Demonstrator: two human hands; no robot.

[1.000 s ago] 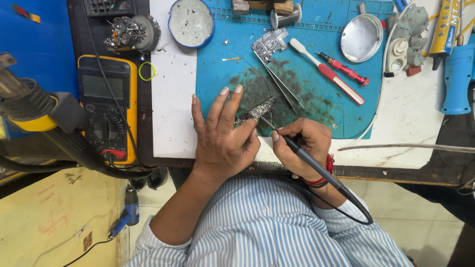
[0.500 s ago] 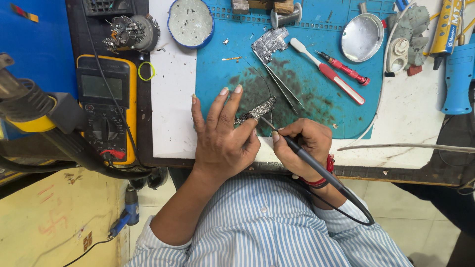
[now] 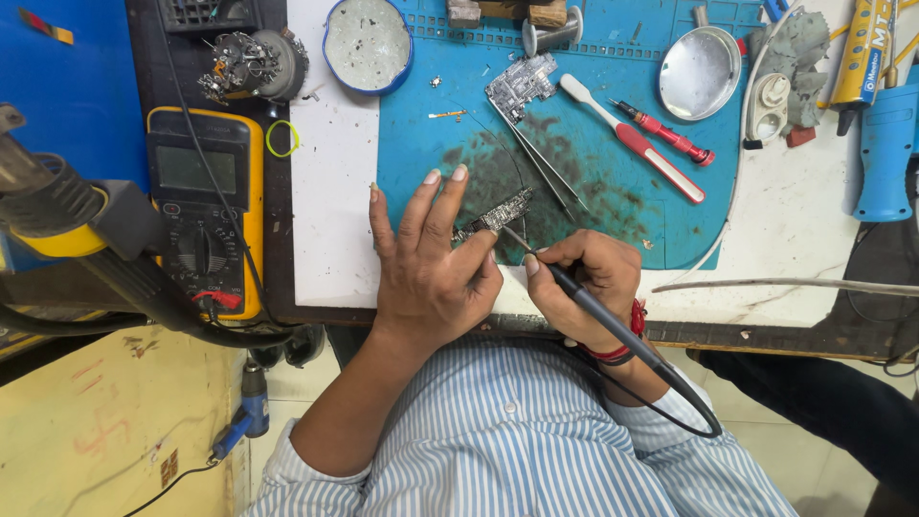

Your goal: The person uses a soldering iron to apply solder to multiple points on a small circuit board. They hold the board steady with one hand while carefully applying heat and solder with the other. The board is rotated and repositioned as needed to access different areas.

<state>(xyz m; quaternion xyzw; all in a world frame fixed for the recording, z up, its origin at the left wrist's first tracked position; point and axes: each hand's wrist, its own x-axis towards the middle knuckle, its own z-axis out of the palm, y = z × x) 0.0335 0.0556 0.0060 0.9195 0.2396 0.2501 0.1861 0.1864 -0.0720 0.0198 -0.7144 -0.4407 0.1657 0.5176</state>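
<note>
A small circuit board lies on the blue work mat. My left hand rests flat beside it, fingers spread, with the thumb and index finger pinning the board's near edge. My right hand grips a black soldering iron like a pen. Its thin tip touches the board's lower right end. The iron's cable runs back over my right wrist, which wears a red thread band.
Tweezers, a second circuit board, a white-and-red toothbrush and a red screwdriver lie on the mat. A yellow multimeter sits left, a round tin and metal dish behind, a blue tool right.
</note>
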